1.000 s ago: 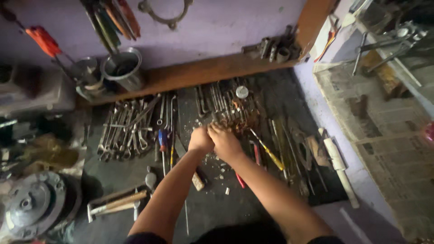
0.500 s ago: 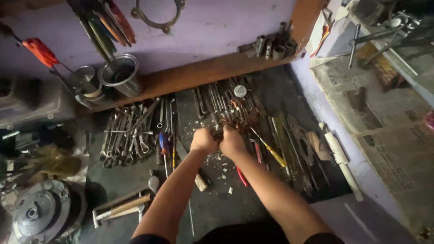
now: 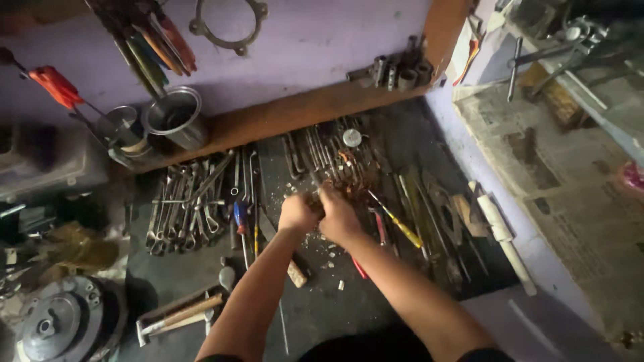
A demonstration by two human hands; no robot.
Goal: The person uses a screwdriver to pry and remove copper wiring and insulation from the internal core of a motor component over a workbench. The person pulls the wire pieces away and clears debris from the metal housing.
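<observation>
My left hand (image 3: 297,213) and my right hand (image 3: 339,216) are pressed together over the middle of a dark, oily workbench (image 3: 322,315). Both fists are closed around a small object between them, too hidden to identify; a thin metal tip pokes out above the fingers. Small pale chips (image 3: 329,255) lie scattered on the bench just below the hands. A yellow-handled screwdriver (image 3: 401,228) lies right of my right hand, and a blue-handled tool (image 3: 241,218) left of my left hand.
A heap of wrenches (image 3: 184,201) lies at left, steel cups (image 3: 176,117) on a wooden ledge behind. A hammer (image 3: 178,315) and a round metal machine part (image 3: 60,322) sit at front left. Newspaper (image 3: 563,181) covers the right shelf. Sockets (image 3: 399,70) stand at the back.
Both hands stay clasped together on the small object at the same spot on the bench; only the camera view has shifted slightly.
</observation>
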